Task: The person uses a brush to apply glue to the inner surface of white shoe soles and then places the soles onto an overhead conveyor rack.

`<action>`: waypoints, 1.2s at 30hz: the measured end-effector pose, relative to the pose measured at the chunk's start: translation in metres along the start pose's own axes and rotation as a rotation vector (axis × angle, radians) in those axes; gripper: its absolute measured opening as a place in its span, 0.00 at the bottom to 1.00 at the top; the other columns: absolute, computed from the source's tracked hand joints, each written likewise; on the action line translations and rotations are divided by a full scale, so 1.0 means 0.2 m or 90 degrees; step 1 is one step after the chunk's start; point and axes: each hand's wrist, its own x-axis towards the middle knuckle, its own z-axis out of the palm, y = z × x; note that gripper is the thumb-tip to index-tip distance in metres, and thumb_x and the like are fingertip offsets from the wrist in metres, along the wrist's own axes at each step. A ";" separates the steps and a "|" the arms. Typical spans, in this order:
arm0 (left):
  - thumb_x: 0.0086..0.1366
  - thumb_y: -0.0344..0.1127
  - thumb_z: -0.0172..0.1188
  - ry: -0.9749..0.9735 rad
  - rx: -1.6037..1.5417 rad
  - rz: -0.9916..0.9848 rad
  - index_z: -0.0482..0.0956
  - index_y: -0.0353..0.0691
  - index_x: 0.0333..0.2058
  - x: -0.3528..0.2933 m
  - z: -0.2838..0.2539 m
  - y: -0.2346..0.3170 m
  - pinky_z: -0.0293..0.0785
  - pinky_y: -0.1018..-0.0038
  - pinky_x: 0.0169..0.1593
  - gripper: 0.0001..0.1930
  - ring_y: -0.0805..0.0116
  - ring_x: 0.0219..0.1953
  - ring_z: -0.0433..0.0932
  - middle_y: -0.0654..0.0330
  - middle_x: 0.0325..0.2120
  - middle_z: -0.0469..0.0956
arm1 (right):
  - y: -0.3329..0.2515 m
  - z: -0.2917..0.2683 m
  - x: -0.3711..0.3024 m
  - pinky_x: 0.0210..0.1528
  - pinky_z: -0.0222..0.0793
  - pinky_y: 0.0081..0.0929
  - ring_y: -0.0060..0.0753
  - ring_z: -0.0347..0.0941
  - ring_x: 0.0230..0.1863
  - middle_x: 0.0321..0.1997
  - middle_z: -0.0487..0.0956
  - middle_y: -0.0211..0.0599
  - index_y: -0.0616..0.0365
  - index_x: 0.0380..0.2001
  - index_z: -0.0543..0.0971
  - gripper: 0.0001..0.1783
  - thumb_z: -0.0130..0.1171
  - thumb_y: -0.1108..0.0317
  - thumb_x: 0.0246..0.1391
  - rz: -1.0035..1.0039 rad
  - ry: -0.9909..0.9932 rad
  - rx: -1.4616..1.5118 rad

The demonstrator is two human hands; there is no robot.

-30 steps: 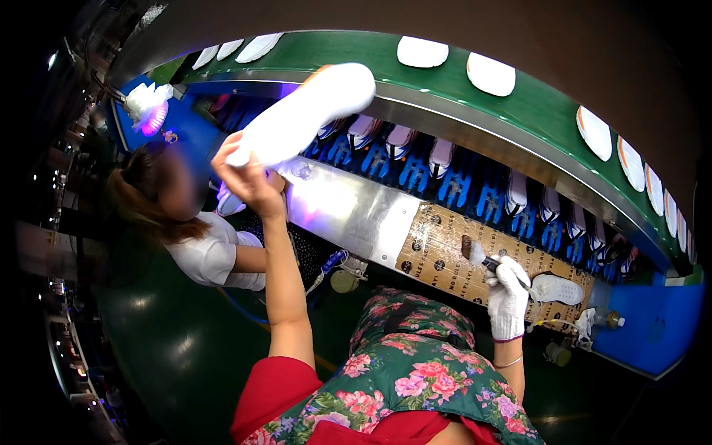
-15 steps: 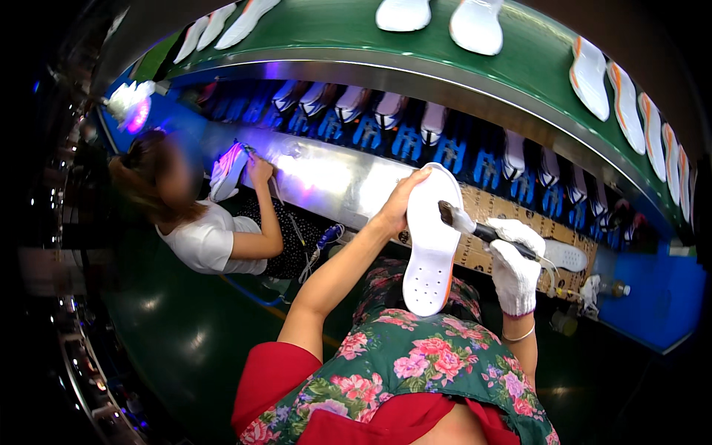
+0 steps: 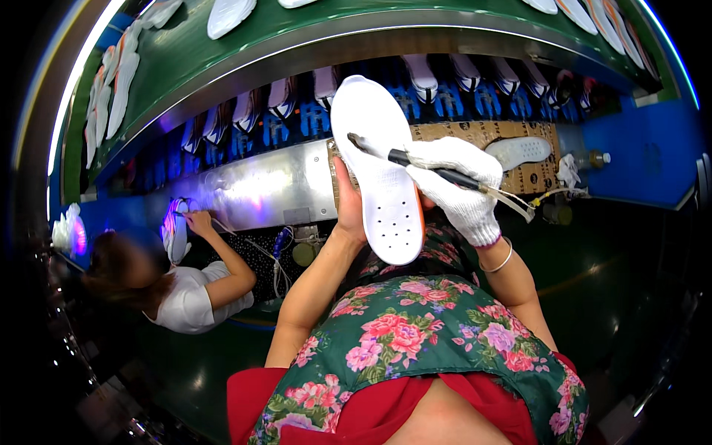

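A white shoe sole [image 3: 382, 185] with an orange side edge and small holes near its lower end is tilted up in front of me. My bare left hand [image 3: 350, 206] grips it from behind, thumb along the left edge and fingertips showing past the right one. In a white knitted glove, my right hand [image 3: 463, 182] is closed around the black handle of a brush [image 3: 398, 156] with a thin tube trailing from it. The dark bristle tip lies against the sole's upper face, near its left edge.
A second white sole [image 3: 519, 152] lies on a cardboard sheet [image 3: 437, 132] to the right, near a bottle [image 3: 599, 159]. Beyond, shoes [image 3: 282, 104] hang in a row under a green conveyor [image 3: 311, 22] carrying soles. At left, a co-worker [image 3: 194, 300] handles a shoe beside the metal bench [image 3: 297, 174].
My left hand has shifted from the sole's upper left edge to lower down behind it. The brush has moved from the sole's right edge across to its left side. The view has turned.
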 end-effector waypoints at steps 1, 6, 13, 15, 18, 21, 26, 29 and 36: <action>0.54 0.85 0.21 -0.028 0.013 0.019 0.61 0.37 0.63 0.02 0.00 -0.01 0.76 0.54 0.53 0.58 0.46 0.51 0.77 0.46 0.51 0.75 | 0.02 -0.01 0.02 0.37 0.76 0.27 0.32 0.81 0.34 0.34 0.85 0.41 0.64 0.35 0.85 0.11 0.70 0.76 0.44 -0.069 0.001 -0.026; 0.62 0.79 0.23 -0.160 0.109 0.062 0.54 0.45 0.67 0.07 -0.04 -0.05 0.73 0.59 0.57 0.49 0.56 0.55 0.73 0.54 0.57 0.70 | 0.02 -0.02 0.11 0.39 0.76 0.29 0.37 0.81 0.35 0.35 0.84 0.42 0.62 0.34 0.85 0.11 0.70 0.77 0.43 -0.257 0.041 -0.177; 0.61 0.79 0.19 0.148 0.472 0.029 0.50 0.45 0.70 0.06 -0.06 -0.09 0.65 0.60 0.66 0.51 0.61 0.65 0.65 0.55 0.65 0.63 | 0.07 -0.03 0.04 0.46 0.75 0.35 0.43 0.79 0.46 0.46 0.83 0.41 0.55 0.47 0.83 0.21 0.65 0.74 0.46 -0.281 -0.028 -0.340; 0.61 0.79 0.19 0.111 0.471 0.042 0.48 0.46 0.70 0.06 -0.05 -0.07 0.64 0.60 0.66 0.50 0.61 0.66 0.64 0.55 0.66 0.61 | 0.03 0.02 0.03 0.42 0.75 0.32 0.39 0.80 0.39 0.39 0.84 0.39 0.58 0.39 0.85 0.15 0.67 0.77 0.43 -0.246 -0.023 -0.237; 0.57 0.82 0.18 0.210 0.433 0.120 0.51 0.45 0.69 0.08 -0.01 -0.05 0.71 0.57 0.61 0.54 0.55 0.60 0.71 0.51 0.60 0.68 | 0.01 0.02 0.04 0.37 0.75 0.29 0.34 0.81 0.34 0.34 0.84 0.41 0.61 0.33 0.85 0.10 0.69 0.79 0.42 -0.150 -0.021 -0.085; 0.53 0.85 0.16 0.030 0.355 0.041 0.60 0.39 0.63 0.03 -0.08 -0.01 0.82 0.56 0.38 0.58 0.50 0.31 0.83 0.46 0.36 0.81 | 0.08 0.04 0.09 0.40 0.77 0.28 0.32 0.81 0.38 0.37 0.84 0.43 0.64 0.36 0.84 0.10 0.66 0.81 0.47 -0.162 0.121 -0.039; 0.60 0.80 0.24 0.128 0.508 0.106 0.47 0.49 0.70 0.02 -0.05 0.06 0.67 0.59 0.65 0.51 0.58 0.66 0.63 0.56 0.66 0.60 | 0.02 0.10 0.04 0.38 0.76 0.30 0.38 0.81 0.35 0.34 0.84 0.39 0.56 0.35 0.86 0.14 0.68 0.77 0.40 -0.303 -0.036 -0.240; 0.62 0.79 0.23 0.180 0.536 0.169 0.47 0.49 0.71 0.00 -0.06 0.09 0.65 0.58 0.66 0.49 0.57 0.66 0.64 0.56 0.65 0.61 | 0.02 0.11 0.03 0.38 0.76 0.29 0.36 0.81 0.34 0.34 0.84 0.38 0.58 0.34 0.86 0.12 0.69 0.76 0.42 -0.233 -0.052 -0.084; 0.61 0.80 0.26 0.177 0.466 0.152 0.51 0.49 0.70 0.01 -0.08 0.16 0.65 0.58 0.65 0.49 0.59 0.64 0.65 0.57 0.64 0.63 | 0.04 0.15 -0.04 0.43 0.75 0.34 0.39 0.81 0.38 0.37 0.84 0.37 0.52 0.38 0.86 0.14 0.69 0.73 0.43 -0.281 -0.074 -0.240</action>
